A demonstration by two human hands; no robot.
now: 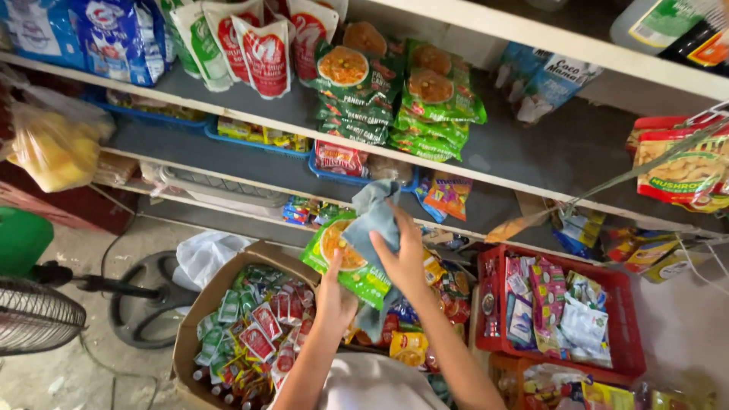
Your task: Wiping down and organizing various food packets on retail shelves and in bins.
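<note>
The left hand [334, 296] grips the near left edge of a green noodle packet [345, 262] from below, holding it up in front of the shelves [531, 152]. The right hand [402, 262] is closed around a grey-blue cloth [373, 220] and presses it against the face of the packet; part of the cloth sticks up above the fingers and a tail hangs down below the packet. So both hands are clamped, each on its own thing, and they meet at the packet.

The step in hand looks like wiping the packet clean, midway through a stroke. A stack of the same green packets [395, 99] lies on the far shelf, above and slightly right. The next move probably calls for turning the packet to reach its other face while keeping the left grip firm, as the thin wrapper bends easily under pressure.

Below the hands, to the left, an open cardboard box [199, 319] holds small red and green sachets. To the right a red crate [630, 326] carries mixed sachets. A fan [34, 315] stands on the floor at the far left.
</note>
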